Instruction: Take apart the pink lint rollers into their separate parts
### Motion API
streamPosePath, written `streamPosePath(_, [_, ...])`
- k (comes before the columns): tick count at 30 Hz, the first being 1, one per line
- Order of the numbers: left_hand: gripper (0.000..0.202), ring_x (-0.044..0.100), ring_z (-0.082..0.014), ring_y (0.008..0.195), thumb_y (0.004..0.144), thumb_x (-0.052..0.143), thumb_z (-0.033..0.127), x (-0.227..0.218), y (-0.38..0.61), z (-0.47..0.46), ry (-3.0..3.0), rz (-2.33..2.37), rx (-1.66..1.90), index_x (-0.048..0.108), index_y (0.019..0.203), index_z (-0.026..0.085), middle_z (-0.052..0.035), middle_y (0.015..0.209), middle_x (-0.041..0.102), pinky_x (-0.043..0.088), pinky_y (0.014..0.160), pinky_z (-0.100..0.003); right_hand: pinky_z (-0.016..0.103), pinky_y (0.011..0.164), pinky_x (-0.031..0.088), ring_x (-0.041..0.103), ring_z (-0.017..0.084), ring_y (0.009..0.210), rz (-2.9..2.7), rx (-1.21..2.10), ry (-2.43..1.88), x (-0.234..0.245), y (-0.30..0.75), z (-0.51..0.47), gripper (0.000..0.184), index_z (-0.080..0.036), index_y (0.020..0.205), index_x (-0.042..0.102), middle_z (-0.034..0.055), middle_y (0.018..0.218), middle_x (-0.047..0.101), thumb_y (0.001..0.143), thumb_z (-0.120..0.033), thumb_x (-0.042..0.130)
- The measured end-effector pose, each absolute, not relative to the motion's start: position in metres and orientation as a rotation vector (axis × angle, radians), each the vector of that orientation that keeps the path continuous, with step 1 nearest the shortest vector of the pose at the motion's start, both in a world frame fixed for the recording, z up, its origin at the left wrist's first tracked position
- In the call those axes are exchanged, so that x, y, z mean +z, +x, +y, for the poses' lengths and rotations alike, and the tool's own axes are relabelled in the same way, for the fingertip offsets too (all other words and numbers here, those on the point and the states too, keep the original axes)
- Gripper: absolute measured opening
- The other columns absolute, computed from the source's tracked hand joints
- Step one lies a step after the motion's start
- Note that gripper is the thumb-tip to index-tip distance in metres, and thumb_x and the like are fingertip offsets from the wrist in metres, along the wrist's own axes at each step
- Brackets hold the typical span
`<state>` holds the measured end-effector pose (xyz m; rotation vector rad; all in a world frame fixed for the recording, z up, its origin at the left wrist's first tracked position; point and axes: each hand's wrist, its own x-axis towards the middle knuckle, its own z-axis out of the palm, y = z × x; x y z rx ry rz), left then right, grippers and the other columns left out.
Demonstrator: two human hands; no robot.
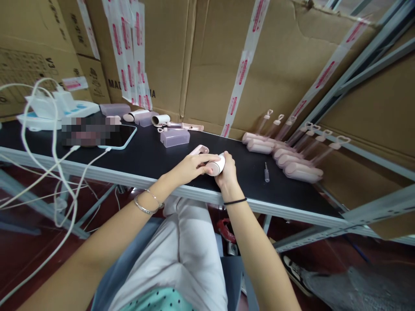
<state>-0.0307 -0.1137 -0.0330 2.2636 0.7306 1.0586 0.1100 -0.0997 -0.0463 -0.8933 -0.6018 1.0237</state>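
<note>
A short white cylinder with a pale pink end (216, 166) is held between my hands above the black tabletop, near its front edge. My right hand (228, 172) is wrapped round its far side. My left hand (193, 167) has thumb and fingers closed at the pink end. Just beyond my left fingers is a curved pink piece (199, 150); whether they touch it I cannot tell. A small screwdriver with a clear handle (266, 173) lies to the right of my right hand. Behind my left hand sits a translucent lilac box (175, 138).
Several pink cylinders with clear loop-topped stems (303, 172) stand at the right. White tubes (161, 120) and lilac boxes lie at the back left. A phone (121, 136), a power strip (78, 108) and loose white cables (73, 190) occupy the left. Cardboard (214, 65) walls the back.
</note>
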Motion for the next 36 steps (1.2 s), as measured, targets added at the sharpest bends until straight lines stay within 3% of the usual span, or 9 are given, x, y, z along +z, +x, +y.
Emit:
streamPosePath(3, [0.043,0.06,-0.0112,0.082,0.075,0.061,0.028,-0.035,-0.03,-0.112,2.254,0.786,1.013,0.059,0.117,0.024,-0.0041,0.131,0.05,0.048,0.084,-0.027,0.023,0.048,0.048,0.054,0.009,0.051,-0.515,1.062,-0.933,-0.042,0.107,-0.102,0.021,-0.023,0.086,0.036,-0.0083,0.063,0.048,0.076,-0.031,0.053])
streamPosePath(6, [0.044,0.06,-0.0124,0.083,0.074,0.062,0.026,-0.034,-0.028,-0.111,2.311,0.775,0.979,0.058,0.117,0.023,-0.004,0.127,0.055,0.049,0.081,-0.027,0.024,0.046,0.048,0.052,0.01,0.048,-0.563,1.112,-0.934,-0.039,0.106,-0.102,0.02,-0.023,0.087,0.037,-0.0079,0.063,0.048,0.076,-0.03,0.052])
streamPosePath(11, [0.031,0.055,-0.0174,0.104,0.08,0.058,0.027,-0.033,-0.026,-0.115,2.543,0.817,1.2,0.06,0.11,0.02,-0.005,0.116,0.061,0.042,0.093,-0.033,0.022,0.045,0.046,0.051,0.009,0.049,-0.512,1.116,-0.924,-0.036,0.105,-0.101,0.021,-0.023,0.086,0.036,-0.0083,0.062,0.045,0.076,-0.031,0.053])
streamPosePath(15, [0.03,0.046,-0.0249,0.116,0.084,0.052,0.035,-0.036,-0.031,-0.117,2.425,1.499,1.495,0.058,0.11,0.021,-0.0094,0.117,0.057,0.034,0.099,-0.044,0.021,0.047,0.046,0.05,0.008,0.052,-0.442,1.077,-0.971,-0.034,0.104,-0.103,0.028,-0.024,0.088,0.034,-0.0086,0.066,0.046,0.07,-0.026,0.057])
streamPosePath(19, [0.035,0.055,-0.0293,0.099,0.077,0.061,0.033,-0.04,-0.035,-0.11,2.236,1.913,1.127,0.056,0.11,0.021,-0.0121,0.113,0.054,0.044,0.083,-0.045,0.023,0.05,0.046,0.054,0.011,0.056,-0.648,1.152,-0.986,-0.035,0.105,-0.107,0.033,-0.024,0.093,0.037,-0.0064,0.069,0.053,0.066,-0.025,0.056])
streamPosePath(23, [0.012,0.058,-0.0199,0.08,0.078,0.057,0.018,-0.043,-0.034,-0.107,2.348,1.725,1.121,0.058,0.089,0.019,-0.0054,0.092,0.056,0.047,0.075,-0.034,0.025,0.056,0.046,0.056,0.013,0.063,-1.012,1.133,-0.98,-0.041,0.105,-0.109,0.042,-0.023,0.098,0.045,-0.0032,0.077,0.059,0.062,-0.034,0.064])
streamPosePath(28, [0.029,0.052,-0.0185,0.093,0.075,0.044,-0.002,-0.042,-0.032,-0.113,2.572,1.298,1.47,0.052,0.096,0.016,-0.0063,0.092,0.057,0.047,0.081,-0.032,0.03,0.068,0.047,0.057,0.016,0.077,-1.138,0.966,-1.011,-0.046,0.101,-0.107,0.05,-0.021,0.104,0.045,0.0015,0.091,0.059,0.063,-0.042,0.066])
streamPosePath(31, [0.024,0.052,-0.0175,0.092,0.077,0.039,-0.003,-0.042,-0.031,-0.115,2.686,1.09,1.593,0.052,0.084,0.015,-0.0056,0.085,0.055,0.047,0.083,-0.033,0.031,0.078,0.044,0.056,0.017,0.087,-1.096,0.767,-1.022,-0.045,0.101,-0.107,0.049,-0.02,0.103,0.044,0.0044,0.1,0.057,0.065,-0.043,0.065])
streamPosePath(36, [0.02,0.048,-0.018,0.11,0.079,0.041,0.002,-0.046,-0.032,-0.116,2.698,0.882,1.633,0.055,0.085,0.015,-0.0114,0.113,0.043,0.046,0.092,-0.034,0.029,0.08,0.043,0.057,0.013,0.083,-1.068,0.628,-0.915,-0.041,0.102,-0.112,0.061,-0.021,0.115,0.03,0.0039,0.102,0.058,0.067,-0.038,0.065])
